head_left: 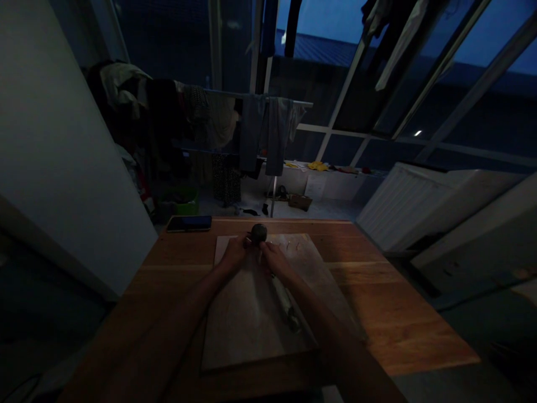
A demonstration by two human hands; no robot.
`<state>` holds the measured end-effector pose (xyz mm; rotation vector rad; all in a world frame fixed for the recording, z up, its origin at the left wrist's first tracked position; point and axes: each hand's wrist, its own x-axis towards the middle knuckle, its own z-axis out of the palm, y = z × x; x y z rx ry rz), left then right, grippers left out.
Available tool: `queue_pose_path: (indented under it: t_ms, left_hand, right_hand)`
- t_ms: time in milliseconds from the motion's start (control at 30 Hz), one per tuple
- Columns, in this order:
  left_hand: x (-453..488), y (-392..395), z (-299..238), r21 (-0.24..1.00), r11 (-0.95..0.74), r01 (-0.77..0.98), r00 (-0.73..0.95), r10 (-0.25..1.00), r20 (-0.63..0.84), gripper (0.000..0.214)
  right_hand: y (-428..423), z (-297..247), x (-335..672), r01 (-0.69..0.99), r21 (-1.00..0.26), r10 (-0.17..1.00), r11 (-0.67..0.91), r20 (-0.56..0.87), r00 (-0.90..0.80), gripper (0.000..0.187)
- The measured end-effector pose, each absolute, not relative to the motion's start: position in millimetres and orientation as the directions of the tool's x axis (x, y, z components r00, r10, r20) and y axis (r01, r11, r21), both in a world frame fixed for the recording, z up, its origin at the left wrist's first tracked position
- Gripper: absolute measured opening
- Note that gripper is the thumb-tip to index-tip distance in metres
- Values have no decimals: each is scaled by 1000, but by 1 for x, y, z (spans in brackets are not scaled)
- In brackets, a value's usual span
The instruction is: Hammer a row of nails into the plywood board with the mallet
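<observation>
A dark, round, ball-like object [259,232] is at the far part of a pale board [239,330]; the dim light hides its kind. My left hand [237,250] is closed at its left side, fingertips against or just beside it. My right hand [272,256] has its fingers pinched together at the object's near right edge; what they hold is hidden. A long tool with a pale handle [283,298] lies on the board, partly beneath my right forearm. Small thin copper-coloured bits [288,245] are on the board right of my hands.
The board rests on a wooden table [398,313]. A phone [189,223] lies at the table's far left corner. Beyond are a drying rack with hanging clothes [277,131], a green tub [184,202] and a cardboard box [300,202]. A white ribbed unit [405,196] stands at right.
</observation>
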<state>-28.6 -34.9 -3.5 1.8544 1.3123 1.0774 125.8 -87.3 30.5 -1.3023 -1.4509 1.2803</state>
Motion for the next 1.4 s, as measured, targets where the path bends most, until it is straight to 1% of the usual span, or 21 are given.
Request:
queue_pose_path:
  t_ms: [167, 300, 467, 533, 633, 700, 733, 800, 833, 867, 900, 967, 1000, 1033, 1067, 1133, 1200, 1300, 1400]
  left_hand:
    - [-29, -35, -3, 839, -309, 449, 175, 950, 257, 25]
    - [-30, -36, -3, 828, -324, 457, 182, 946, 270, 27]
    - [-28, -36, -7, 836, -319, 446, 176, 947, 268, 24]
    - [-28, -36, -8, 824, -332, 459, 183, 943, 278, 28]
    - [-29, -36, -7, 799, -335, 499, 184, 942, 281, 37]
    - [-30, -38, -4, 759, -348, 550, 179, 937, 300, 41]
    - [-31, -40, -3, 723, -375, 580, 178, 925, 336, 41]
    - [-29, -47, 1, 610, -486, 626, 224, 861, 456, 35]
    - [-26, -52, 3, 526, -571, 630, 294, 802, 520, 30]
    - [-21, -58, 4, 424, -672, 608, 401, 720, 566, 25]
    - [-14, -65, 6, 312, -774, 551, 533, 614, 582, 24]
    - [4, -82, 8, 90, -937, 337, 783, 332, 526, 24]
    - [14, -90, 9, -2, -974, 225, 856, 196, 479, 24]
    - [24, -97, 10, -77, -988, 134, 896, 87, 436, 24]
    - [33, -104, 10, -136, -988, 75, 917, 15, 398, 22]
    - [47, -114, 10, -209, -977, 30, 938, -45, 343, 17]
    - [53, -118, 10, -236, -971, 38, 948, -40, 316, 13]
    - [54, -120, 14, -235, -969, 69, 945, -12, 327, 11]
    - [50, -119, 20, -194, -975, 104, 950, 39, 311, 12]
  right_hand:
    - [-87, 32, 126, 144, -989, 992, -34, -51, -119, 51]
    - [-89, 32, 127, 149, -986, 988, -68, -88, -129, 47]
    - [-96, 39, 142, 85, -993, 989, -87, -96, -109, 55]
    - [-103, 41, 157, 61, -993, 990, -104, -109, -87, 55]
    - [-121, 38, 188, 61, -985, 985, -162, -165, -46, 53]
    - [-135, 32, 209, 75, -974, 977, -213, -214, -9, 52]
    - [-141, 28, 219, 80, -968, 972, -236, -236, 9, 52]
    - [-151, 20, 234, 80, -959, 962, -273, -271, 34, 55]
    - [-154, 16, 239, 76, -955, 958, -287, -285, 41, 57]
    - [-156, 12, 242, 71, -952, 954, -298, -296, 46, 59]
    - [-157, 9, 244, 65, -950, 952, -306, -304, 50, 60]
    - [-156, 4, 246, 57, -948, 949, -314, -311, 59, 62]
    - [-156, 2, 246, 55, -948, 949, -314, -310, 64, 61]
    - [-155, 1, 246, 54, -949, 949, -312, -308, 68, 60]
    - [-154, 0, 246, 52, -949, 949, -310, -306, 71, 59]
    - [-153, -1, 246, 47, -950, 950, -308, -304, 74, 57]
    - [-153, 0, 246, 41, -951, 950, -306, -303, 76, 57]
    - [-154, 0, 245, 33, -954, 952, -299, -295, 79, 57]
    - [-154, 1, 243, 26, -954, 952, -299, -297, 72, 57]
